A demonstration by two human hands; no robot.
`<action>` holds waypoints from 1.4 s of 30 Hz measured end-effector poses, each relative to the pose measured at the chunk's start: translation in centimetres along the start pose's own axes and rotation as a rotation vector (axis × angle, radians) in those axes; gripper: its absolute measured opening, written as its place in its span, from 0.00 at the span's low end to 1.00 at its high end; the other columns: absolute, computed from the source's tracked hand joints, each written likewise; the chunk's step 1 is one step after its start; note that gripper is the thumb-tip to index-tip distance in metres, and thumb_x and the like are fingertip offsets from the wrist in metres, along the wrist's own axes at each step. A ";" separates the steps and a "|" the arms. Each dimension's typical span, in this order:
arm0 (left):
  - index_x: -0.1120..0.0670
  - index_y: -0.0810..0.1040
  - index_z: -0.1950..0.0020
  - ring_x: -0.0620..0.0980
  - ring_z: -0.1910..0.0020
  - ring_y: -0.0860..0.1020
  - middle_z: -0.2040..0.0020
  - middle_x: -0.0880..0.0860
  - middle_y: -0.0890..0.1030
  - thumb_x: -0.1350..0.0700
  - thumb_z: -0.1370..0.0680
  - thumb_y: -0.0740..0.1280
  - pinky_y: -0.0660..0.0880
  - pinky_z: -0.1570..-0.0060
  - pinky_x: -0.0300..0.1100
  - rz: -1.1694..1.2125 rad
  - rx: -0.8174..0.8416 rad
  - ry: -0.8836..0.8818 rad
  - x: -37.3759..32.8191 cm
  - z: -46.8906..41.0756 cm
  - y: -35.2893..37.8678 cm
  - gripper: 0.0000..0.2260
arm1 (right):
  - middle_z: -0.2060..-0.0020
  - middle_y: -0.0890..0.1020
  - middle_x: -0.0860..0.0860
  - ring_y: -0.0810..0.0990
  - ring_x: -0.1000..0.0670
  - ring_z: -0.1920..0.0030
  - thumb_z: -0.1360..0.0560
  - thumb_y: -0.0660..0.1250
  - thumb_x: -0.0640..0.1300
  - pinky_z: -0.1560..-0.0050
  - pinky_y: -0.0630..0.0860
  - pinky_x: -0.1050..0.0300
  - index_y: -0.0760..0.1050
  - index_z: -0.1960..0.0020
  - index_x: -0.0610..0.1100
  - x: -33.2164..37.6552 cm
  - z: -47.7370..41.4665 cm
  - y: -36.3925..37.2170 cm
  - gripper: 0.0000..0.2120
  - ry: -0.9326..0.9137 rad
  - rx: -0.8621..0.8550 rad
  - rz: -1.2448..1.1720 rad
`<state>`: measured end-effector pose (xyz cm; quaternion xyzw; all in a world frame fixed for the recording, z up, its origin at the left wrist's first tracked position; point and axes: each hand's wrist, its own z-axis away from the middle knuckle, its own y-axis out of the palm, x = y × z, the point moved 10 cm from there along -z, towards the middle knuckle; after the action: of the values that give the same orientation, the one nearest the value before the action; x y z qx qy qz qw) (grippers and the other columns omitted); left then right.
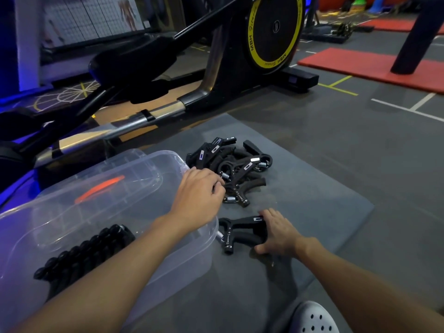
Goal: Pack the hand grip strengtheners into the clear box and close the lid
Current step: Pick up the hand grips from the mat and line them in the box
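A pile of several black hand grip strengtheners [235, 162] lies on a grey mat [319, 203]. My left hand [198, 195] reaches over the clear box's corner, its fingers curled on a strengthener [236, 192] at the pile's near edge. One strengthener [237, 233] lies apart beside the box; my right hand [278, 233] grips its handles. The clear plastic box [187, 258] stands open at the left, with black strengtheners [79, 258] inside it. Its clear lid [108, 179] with an orange handle leans behind it.
An elliptical trainer [216, 75] with a yellow-ringed flywheel stands just behind the mat and box. Red mats [360, 66] and a dark post [415, 37] are at the far right. A white perforated shoe [314, 318] shows at the bottom.
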<state>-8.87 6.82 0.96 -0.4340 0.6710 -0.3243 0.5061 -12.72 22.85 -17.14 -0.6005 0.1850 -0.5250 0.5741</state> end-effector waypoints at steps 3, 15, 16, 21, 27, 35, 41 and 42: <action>0.53 0.82 0.47 0.44 0.48 0.69 0.48 0.47 0.80 0.56 0.20 0.57 0.58 0.28 0.46 0.029 0.007 -0.023 0.0 0.1 -0.4 0.13 | 0.43 0.69 0.48 0.68 0.46 0.39 0.47 0.69 0.62 0.37 0.69 0.56 0.69 0.33 0.42 -0.2 0.7 -1.7 0.46 0.036 -0.093 -0.120; 0.46 0.78 0.45 0.42 0.48 0.79 0.49 0.44 0.81 0.64 0.27 0.71 0.72 0.48 0.32 0.492 -0.214 -0.072 0.2 1.7 -6.9 0.16 | 0.44 0.71 0.50 0.74 0.51 0.43 0.38 0.76 0.53 0.43 0.72 0.58 0.73 0.36 0.46 5.8 3.3 -15.1 0.33 0.098 -0.556 -0.632; 0.45 0.77 0.45 0.42 0.50 0.79 0.51 0.43 0.81 0.64 0.28 0.72 0.73 0.49 0.32 0.528 -0.241 -0.071 0.1 1.7 -8.1 0.17 | 0.45 0.72 0.50 0.75 0.51 0.44 0.39 0.75 0.53 0.43 0.73 0.57 0.74 0.38 0.46 7.8 3.5 -16.0 0.32 0.058 -0.567 -0.662; 0.45 0.76 0.49 0.42 0.55 0.80 0.55 0.43 0.81 0.63 0.27 0.73 0.77 0.51 0.36 0.598 -0.466 -0.004 0.9 3.5 -14.9 0.15 | 0.50 0.76 0.49 0.79 0.53 0.53 0.43 0.70 0.60 0.53 0.77 0.57 0.77 0.51 0.53 15.5 4.0 -17.3 0.22 -0.078 -0.544 -0.742; 0.48 0.77 0.52 0.46 0.54 0.80 0.54 0.50 0.80 0.64 0.28 0.74 0.78 0.49 0.40 0.502 -0.651 -0.040 5.8 7.2 -20.1 0.13 | 0.50 0.80 0.49 0.79 0.58 0.55 0.33 0.73 0.64 0.57 0.75 0.65 0.78 0.46 0.54 23.3 3.2 -14.2 0.21 -0.279 -0.271 -0.758; 0.50 0.80 0.53 0.43 0.56 0.82 0.57 0.47 0.83 0.61 0.28 0.75 0.80 0.49 0.45 0.468 -0.458 -0.327 16.7 10.8 -16.0 0.08 | 0.29 0.67 0.59 0.55 0.56 0.25 0.31 0.35 0.71 0.26 0.52 0.49 0.62 0.26 0.54 25.0 0.7 -8.4 0.41 -0.361 -0.195 0.116; 0.45 0.79 0.60 0.40 0.58 0.81 0.60 0.43 0.83 0.56 0.30 0.77 0.79 0.48 0.49 0.374 -0.202 -0.455 21.8 10.8 -8.9 0.08 | 0.29 0.68 0.59 0.54 0.54 0.24 0.32 0.33 0.71 0.27 0.52 0.50 0.62 0.26 0.56 25.3 0.6 -7.8 0.42 -0.354 -0.194 0.219; 0.45 0.80 0.60 0.39 0.56 0.81 0.59 0.42 0.83 0.55 0.30 0.76 0.78 0.47 0.49 0.349 -0.170 -0.456 22.2 10.8 -8.1 0.08 | 0.29 0.69 0.59 0.55 0.54 0.24 0.32 0.33 0.71 0.27 0.52 0.50 0.63 0.27 0.56 25.2 0.5 -7.8 0.42 -0.345 -0.197 0.204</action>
<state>1.07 -16.73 -3.78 -0.4147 0.6291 -0.0691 0.6538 -5.67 4.49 0.42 -0.7127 0.1942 -0.3331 0.5859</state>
